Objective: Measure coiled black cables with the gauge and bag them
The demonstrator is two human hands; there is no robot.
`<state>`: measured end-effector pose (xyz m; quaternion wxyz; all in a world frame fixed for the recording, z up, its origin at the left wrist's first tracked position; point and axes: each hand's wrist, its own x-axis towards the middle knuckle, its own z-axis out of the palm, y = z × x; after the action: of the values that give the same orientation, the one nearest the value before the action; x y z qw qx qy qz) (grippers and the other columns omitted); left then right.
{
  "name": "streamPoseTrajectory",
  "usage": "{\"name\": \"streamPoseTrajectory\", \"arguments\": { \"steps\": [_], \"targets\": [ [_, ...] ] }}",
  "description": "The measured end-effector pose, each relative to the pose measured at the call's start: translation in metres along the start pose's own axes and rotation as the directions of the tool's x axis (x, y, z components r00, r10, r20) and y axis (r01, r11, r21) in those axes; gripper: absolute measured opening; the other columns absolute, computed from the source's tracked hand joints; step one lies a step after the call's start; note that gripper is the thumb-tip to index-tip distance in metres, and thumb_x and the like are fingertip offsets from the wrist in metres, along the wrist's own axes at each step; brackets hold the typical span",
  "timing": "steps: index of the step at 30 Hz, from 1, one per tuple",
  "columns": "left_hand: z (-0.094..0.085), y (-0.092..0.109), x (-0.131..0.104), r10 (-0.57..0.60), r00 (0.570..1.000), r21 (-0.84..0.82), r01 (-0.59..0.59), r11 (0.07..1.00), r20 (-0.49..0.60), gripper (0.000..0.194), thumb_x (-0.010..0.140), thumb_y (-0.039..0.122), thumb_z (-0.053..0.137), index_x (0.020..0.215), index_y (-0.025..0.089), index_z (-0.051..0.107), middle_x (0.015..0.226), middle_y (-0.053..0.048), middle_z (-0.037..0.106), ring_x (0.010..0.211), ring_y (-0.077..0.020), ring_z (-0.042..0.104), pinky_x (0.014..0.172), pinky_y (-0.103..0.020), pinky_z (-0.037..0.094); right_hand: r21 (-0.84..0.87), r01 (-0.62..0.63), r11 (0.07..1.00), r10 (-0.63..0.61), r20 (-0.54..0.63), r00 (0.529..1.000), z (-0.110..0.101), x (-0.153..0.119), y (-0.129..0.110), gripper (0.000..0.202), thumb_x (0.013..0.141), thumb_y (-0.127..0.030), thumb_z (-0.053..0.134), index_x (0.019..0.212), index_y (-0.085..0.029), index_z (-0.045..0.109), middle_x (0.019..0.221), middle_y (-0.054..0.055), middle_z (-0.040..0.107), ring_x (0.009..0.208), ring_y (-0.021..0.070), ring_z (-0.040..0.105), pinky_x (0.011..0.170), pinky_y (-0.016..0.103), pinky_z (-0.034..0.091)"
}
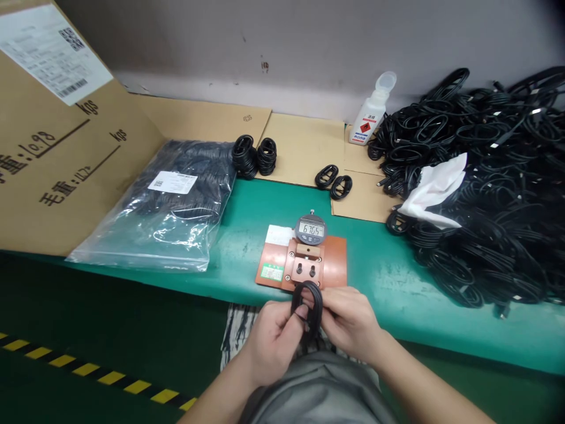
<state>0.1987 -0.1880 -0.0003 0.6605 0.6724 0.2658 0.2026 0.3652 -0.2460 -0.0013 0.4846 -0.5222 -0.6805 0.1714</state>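
A coiled black cable [313, 297] is held upright between my two hands at the front edge of the bench. My left hand [274, 340] grips the coil's left side, thumb pressed against its inner part. From the right, my right hand [351, 321] has its fingers closed on the same coil, with some fingertips hidden behind it. Just beyond the coil stands a digital dial gauge [311, 228] on an orange-brown base [334, 265]; its display seems to read 67.05. The cable ends are hard to make out.
On the left, a clear plastic bag [176, 235] of coiled cables lies against a cardboard box [79, 176]. Two stacks of coils [266, 156] and two single coils [341, 187] rest farther back. At right are a white bottle [367, 121], a white cloth [435, 188] and a large cable heap [494, 235].
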Motion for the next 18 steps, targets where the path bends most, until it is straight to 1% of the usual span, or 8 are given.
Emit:
{"name": "streamPoseTrajectory", "arguments": {
  "steps": [4,9,13,18],
  "targets": [
    [0.0008,-0.0005,0.0006,0.01,1.0,-0.004,-0.01,1.0,-0.003,0.043,0.101,0.038,0.039,0.062,0.019,0.034,0.06,0.004,0.031,0.056,-0.0099,0.028,0.051,-0.025,0.022,-0.009,-0.009,1.0,0.009,0.01,1.0,0.0002,-0.0005,0.0004,0.019,0.092,-0.008,0.051,0.083,-0.018,0.064,0.065,0.003,0.067,0.055,0.0129,0.063,0.055,0.021,0.046],
    [0.0006,-0.0003,0.0013,0.008,1.0,0.0,-0.008,1.0,-0.012,0.044,0.101,0.038,0.037,0.062,0.019,0.034,0.06,0.004,0.031,0.056,-0.0101,0.028,0.051,-0.025,0.022,-0.001,0.012,1.0,-0.012,-0.02,1.0,0.0008,0.0017,-0.001,0.02,0.092,-0.008,0.05,0.083,-0.018,0.065,0.064,0.003,0.067,0.056,0.0128,0.065,0.057,0.02,0.049],
    [0.0004,0.0,0.0021,0.032,0.999,0.006,-0.032,0.999,-0.005,0.043,0.101,0.037,0.038,0.062,0.019,0.034,0.061,0.004,0.032,0.056,-0.0103,0.027,0.052,-0.026,0.022,-0.025,0.009,1.0,-0.01,-0.02,1.0,0.0003,0.0017,-0.0009,0.019,0.093,-0.011,0.051,0.086,-0.018,0.067,0.064,0.004,0.069,0.054,0.0131,0.064,0.053,0.021,0.048],
    [0.0009,-0.0002,0.0014,0.016,1.0,-0.007,-0.016,1.0,0.001,0.043,0.101,0.039,0.037,0.063,0.02,0.033,0.061,0.003,0.031,0.056,-0.0105,0.027,0.052,-0.026,0.022,-0.035,0.006,0.999,-0.006,-0.022,1.0,0.001,0.0009,-0.0013,0.019,0.093,-0.011,0.052,0.085,-0.018,0.067,0.064,0.003,0.069,0.053,0.013,0.064,0.052,0.021,0.047]
  ]
}}
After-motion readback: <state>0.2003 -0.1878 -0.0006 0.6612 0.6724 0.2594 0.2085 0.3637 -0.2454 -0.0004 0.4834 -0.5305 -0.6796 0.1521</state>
